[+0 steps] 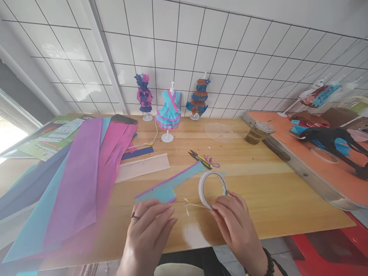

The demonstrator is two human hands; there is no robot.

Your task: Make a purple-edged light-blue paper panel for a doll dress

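A roll of white tape (203, 191) stands on edge in my right hand (237, 216), whose fingers pinch its lower right side. A thin pale strip runs left from the roll's lower edge. My left hand (151, 230) is at the front edge of the table, its fingers bent and pressed together; whatever its fingertips hold, if anything, is too small to make out. Just beyond it lies a folded light blue fabric strip (169, 185) with purple edging. Small yellow and black scissors (201, 159) rest behind the tape roll, beside a purple thread scrap (212, 161).
Purple fabric (74, 172) and pink fabric (113, 149) cover the table's left side. Three small dressed mannequins, one in a blue dress (168, 111), stand by the tiled wall. A cup (258, 133) is at the right, near an orange surface (283, 140). Red stools are below right.
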